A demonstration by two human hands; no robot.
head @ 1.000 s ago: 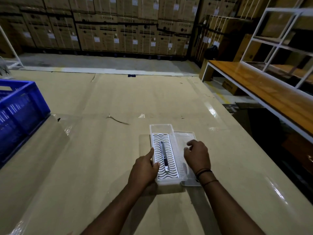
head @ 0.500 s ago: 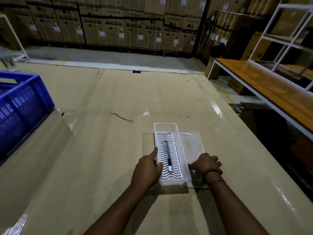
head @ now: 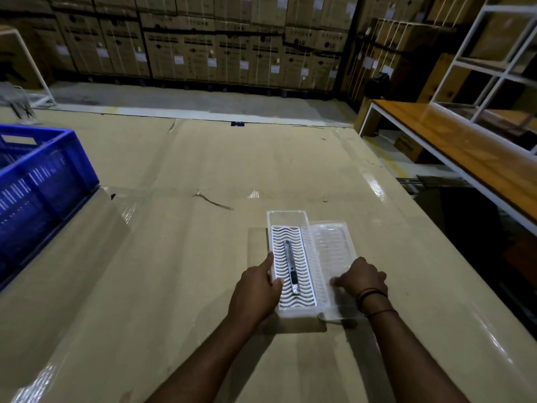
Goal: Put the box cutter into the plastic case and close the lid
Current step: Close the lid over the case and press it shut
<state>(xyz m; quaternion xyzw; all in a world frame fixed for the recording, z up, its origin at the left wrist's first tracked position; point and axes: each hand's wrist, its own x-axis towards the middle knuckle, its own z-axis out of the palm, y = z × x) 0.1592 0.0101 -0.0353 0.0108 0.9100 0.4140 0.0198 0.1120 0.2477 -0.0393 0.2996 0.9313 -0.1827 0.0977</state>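
A clear plastic case [head: 286, 219] with a white wavy insert lies on the cardboard-covered table. The silver box cutter [head: 291, 266] rests lengthwise on that insert. The clear lid [head: 331, 245] lies flat beside the case on its right. My left hand [head: 257, 289] grips the case's left wall, thumb over the rim. My right hand [head: 363, 279] curls over the near end of the lid, fingers pinching its edge.
A blue plastic crate [head: 43, 181] stands at the table's left. A wooden bench [head: 453, 146] with a white metal frame runs along the right, across a gap. Stacked cardboard boxes [head: 220, 45] line the back wall.
My right hand moved from the lid's middle to its near end and closed on the edge. My left hand stayed on the case.
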